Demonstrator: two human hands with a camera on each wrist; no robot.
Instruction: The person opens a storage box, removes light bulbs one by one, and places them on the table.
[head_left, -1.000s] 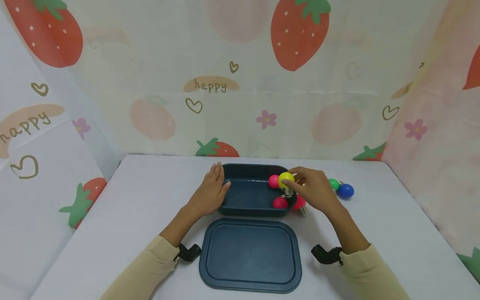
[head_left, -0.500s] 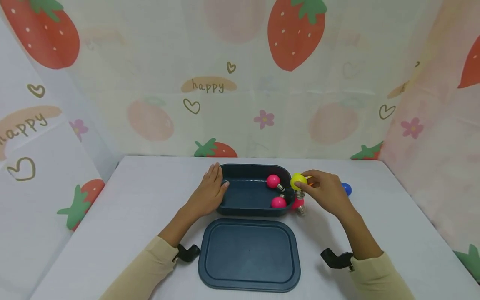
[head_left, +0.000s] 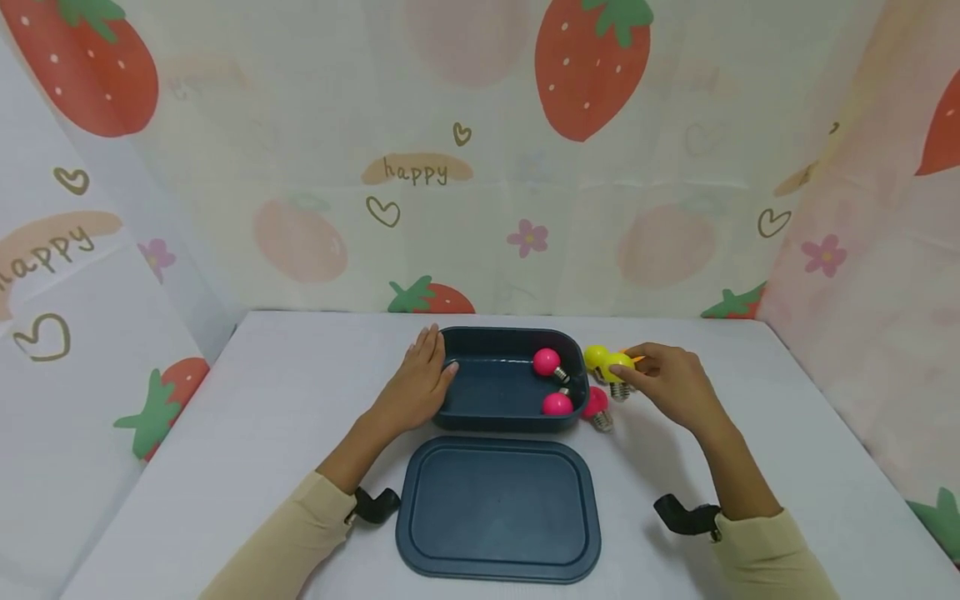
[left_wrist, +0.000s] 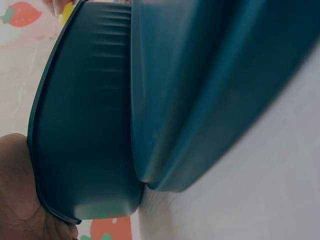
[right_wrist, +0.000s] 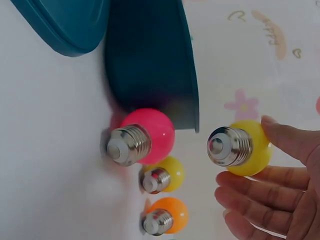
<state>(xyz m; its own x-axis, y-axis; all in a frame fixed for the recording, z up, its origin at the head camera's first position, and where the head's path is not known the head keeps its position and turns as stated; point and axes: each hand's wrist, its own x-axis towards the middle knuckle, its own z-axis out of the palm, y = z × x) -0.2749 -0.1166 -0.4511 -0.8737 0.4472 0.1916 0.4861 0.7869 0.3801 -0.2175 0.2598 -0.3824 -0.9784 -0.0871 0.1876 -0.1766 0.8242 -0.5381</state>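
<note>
My right hand [head_left: 671, 387] pinches a yellow light bulb [head_left: 618, 367] between thumb and fingers, just right of a dark blue container [head_left: 450, 421]. The bulb's metal screw base points down; in the right wrist view this held bulb [right_wrist: 257, 150] hangs above the table. My left hand [head_left: 420, 379] rests flat against the container's left end, fingers straight. Inside the container, two pink bulbs [head_left: 557, 405] lie near its right end. Outside that end lies another pink bulb [head_left: 596, 402], with a second yellow bulb [head_left: 595, 357] behind it.
The container's dark blue lid [head_left: 498, 508] lies flat in front of it on the white table [head_left: 262, 400]. An orange bulb [right_wrist: 172, 212] stands beyond the yellow one in the right wrist view. A printed cloth wall [head_left: 525, 283] closes off the back.
My right hand has moved right with the yellow bulb, from over the container's right end to beyond it. The second yellow bulb has come into sight; the blue bulb is now hidden. The left hand stays.
</note>
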